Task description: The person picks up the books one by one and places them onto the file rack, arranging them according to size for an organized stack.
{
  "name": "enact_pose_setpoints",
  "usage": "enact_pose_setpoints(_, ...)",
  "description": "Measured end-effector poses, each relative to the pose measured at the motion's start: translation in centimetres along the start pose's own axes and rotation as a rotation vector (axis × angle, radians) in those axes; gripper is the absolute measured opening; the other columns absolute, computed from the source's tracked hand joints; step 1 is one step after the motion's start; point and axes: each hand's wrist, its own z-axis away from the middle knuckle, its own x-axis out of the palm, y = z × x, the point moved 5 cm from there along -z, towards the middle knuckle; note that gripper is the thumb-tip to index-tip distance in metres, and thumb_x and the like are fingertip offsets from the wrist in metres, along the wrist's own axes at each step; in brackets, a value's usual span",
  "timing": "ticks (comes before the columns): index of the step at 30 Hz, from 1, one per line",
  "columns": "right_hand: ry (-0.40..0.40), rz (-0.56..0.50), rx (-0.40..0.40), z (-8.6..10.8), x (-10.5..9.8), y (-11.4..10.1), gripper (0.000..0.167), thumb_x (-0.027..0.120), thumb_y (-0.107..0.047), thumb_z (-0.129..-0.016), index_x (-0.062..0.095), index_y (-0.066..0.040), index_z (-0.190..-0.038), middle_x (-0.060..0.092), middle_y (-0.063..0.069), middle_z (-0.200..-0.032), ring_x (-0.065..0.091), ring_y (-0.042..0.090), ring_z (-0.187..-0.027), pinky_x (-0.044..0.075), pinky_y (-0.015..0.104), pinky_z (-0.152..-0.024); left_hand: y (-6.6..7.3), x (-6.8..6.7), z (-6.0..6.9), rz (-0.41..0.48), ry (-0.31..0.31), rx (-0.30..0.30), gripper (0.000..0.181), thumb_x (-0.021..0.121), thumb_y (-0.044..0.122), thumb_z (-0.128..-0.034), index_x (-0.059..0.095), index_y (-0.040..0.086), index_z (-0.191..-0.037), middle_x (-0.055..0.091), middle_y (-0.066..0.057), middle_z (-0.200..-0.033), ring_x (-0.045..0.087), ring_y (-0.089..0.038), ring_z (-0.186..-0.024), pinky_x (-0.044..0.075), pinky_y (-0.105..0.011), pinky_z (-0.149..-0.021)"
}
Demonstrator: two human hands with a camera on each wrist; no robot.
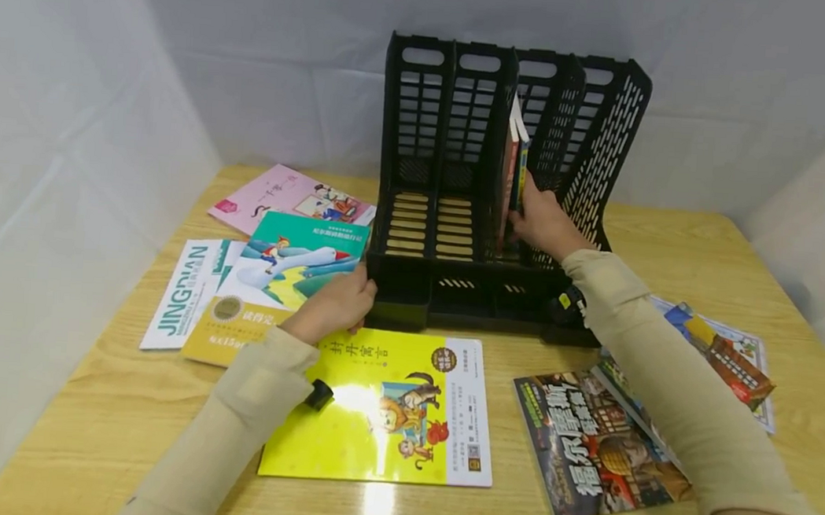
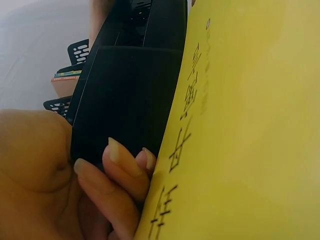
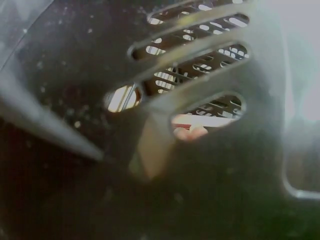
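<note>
A black magazine file rack (image 1: 400,276) with upright dividers stands at the back of the table. My right hand (image 1: 548,222) holds two thin books (image 1: 510,165) upright inside its third compartment from the left, against the divider. In the right wrist view a dark slotted panel (image 3: 210,170) fills the picture, and fingertips (image 3: 190,132) show through one slot. My left hand (image 1: 335,304) grips the rack's front left corner. The left wrist view has its curled fingers (image 2: 112,192) against the black front wall (image 2: 130,95), beside a yellow book (image 2: 240,120).
The yellow book lies flat before the rack. To the left are a green-and-yellow book (image 1: 299,262), a pink book (image 1: 267,193) and a white book (image 1: 179,298). A dark comic-style book (image 1: 585,449) and other books (image 1: 739,364) lie at the right, partly under the forearm.
</note>
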Motion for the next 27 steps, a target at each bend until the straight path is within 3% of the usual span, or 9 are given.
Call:
enact_pose_setpoints(9,0.05,0.192,-0.118,0.6,0.7,0.2,0.087,0.057,0.003,-0.083,0.003,-0.001,-0.151,0.06,0.021,-0.079,0.057,0.028,-0.057,0.04,0.037,-0.05,-0.2,0.4,0.0,0.003,-0.001,-0.008,0.062,0.027,0.027,-0.1062,0.0,-0.005,-0.152,0.051,-0.007,-0.058,0.048,-0.02,-0.045,0.04,-0.043,-0.098)
enact_pose_setpoints(15,-0.024,0.109,-0.006,1.0,0.4,0.3,0.082,0.055,-0.003,-0.092,0.001,-0.004,-0.153,0.06,0.026,-0.097,0.061,0.032,-0.074,0.046,0.043,-0.063,-0.2,0.6,0.0,0.009,-0.007,0.001,0.062,0.026,0.027,-0.1062,-0.002,-0.005,-0.152,0.051,-0.007,-0.059,0.048,-0.02,-0.045,0.042,-0.042,-0.093)
enact_pose_setpoints(19,-0.086,0.077,0.046,1.8,-0.4,-0.1,0.076,0.047,-0.015,-0.1,-0.006,-0.005,-0.154,0.058,0.029,-0.11,0.059,0.03,-0.072,0.045,0.045,-0.072,0.0,0.4,0.0,0.012,-0.005,0.019,0.062,0.027,0.027,-0.1061,-0.002,-0.005,-0.152,0.05,-0.006,-0.057,0.047,-0.02,-0.044,0.042,-0.041,-0.094)
enact_pose_setpoints(22,-0.065,0.052,0.027,2.8,-1.3,-0.6,0.071,0.044,-0.015,-0.101,-0.002,-0.007,-0.155,0.057,0.027,-0.121,0.055,0.029,-0.062,0.043,0.042,-0.067,0.1,0.3,0.0,0.007,-0.001,0.014,0.062,0.027,0.027,-0.1062,-0.001,-0.005,-0.152,0.05,-0.006,-0.058,0.047,-0.02,-0.045,0.041,-0.042,-0.096)
enact_pose_setpoints(24,-0.021,0.038,-0.013,3.7,-2.0,-0.9,0.067,0.045,-0.011,-0.1,0.006,-0.008,-0.155,0.053,0.025,-0.131,0.057,0.026,-0.065,0.042,0.041,-0.062,0.0,0.2,0.0,0.009,-0.002,0.007,0.062,0.027,0.027,-0.1062,-0.001,-0.005,-0.152,0.051,-0.006,-0.059,0.048,-0.02,-0.045,0.041,-0.042,-0.097)
enact_pose_setpoints(27,0.053,0.069,-0.091,5.2,-2.9,-1.0,0.057,0.042,-0.007,-0.1,0.019,-0.005,-0.152,0.056,0.025,-0.128,0.059,0.028,-0.068,0.041,0.039,-0.06,-0.2,0.0,0.0,0.007,-0.003,-0.004,0.063,0.026,0.027,-0.1061,-0.002,-0.005,-0.152,0.051,-0.006,-0.059,0.048,-0.019,-0.046,0.04,-0.043,-0.099)
